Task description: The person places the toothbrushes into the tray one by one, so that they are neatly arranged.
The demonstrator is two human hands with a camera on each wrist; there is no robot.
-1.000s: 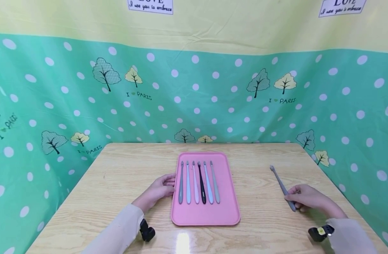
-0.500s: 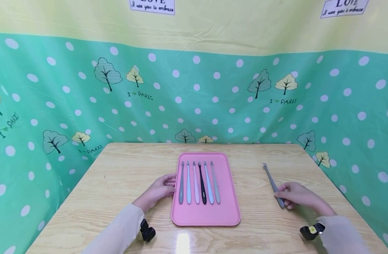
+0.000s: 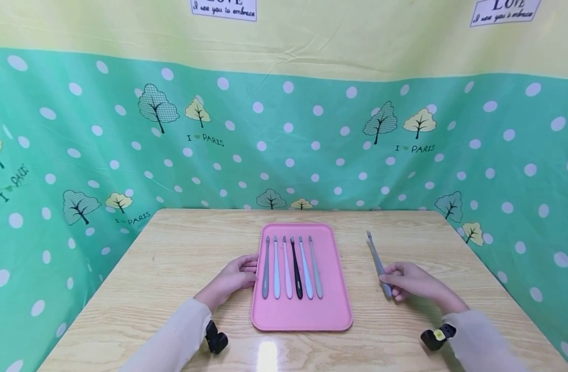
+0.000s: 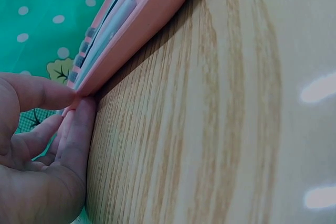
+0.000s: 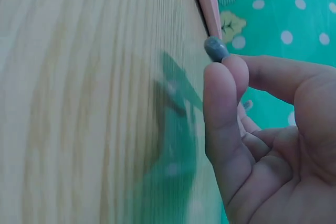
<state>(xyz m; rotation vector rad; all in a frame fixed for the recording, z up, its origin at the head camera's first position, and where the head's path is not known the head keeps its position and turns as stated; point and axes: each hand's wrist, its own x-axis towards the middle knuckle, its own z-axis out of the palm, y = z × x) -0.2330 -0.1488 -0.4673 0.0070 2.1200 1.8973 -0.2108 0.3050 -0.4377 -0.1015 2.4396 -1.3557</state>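
Observation:
On the pink tray (image 3: 302,316) several toothbrushes lie side by side, heads pointing to the far end. Their handles are grey, light blue, pale pink and black; the black toothbrush (image 3: 295,271) is the darkest. My left hand (image 3: 232,276) holds the tray's left edge, thumb and fingers meeting at the rim in the left wrist view. To the right of the tray, my right hand (image 3: 411,281) pinches a grey toothbrush (image 3: 377,258) near its handle end, head pointing away. In the right wrist view the handle's grey end (image 5: 216,49) shows between the fingertips.
Everything rests on a light wooden table (image 3: 195,232). A green and yellow curtain (image 3: 288,129) with dots and trees hangs behind and at both sides. Small black cameras sit at the wrists, the right one (image 3: 434,338) near the tabletop.
My right hand has moved left toward the tray, carrying the grey toothbrush, which now points more nearly straight away. My left hand and the tray have stayed in place.

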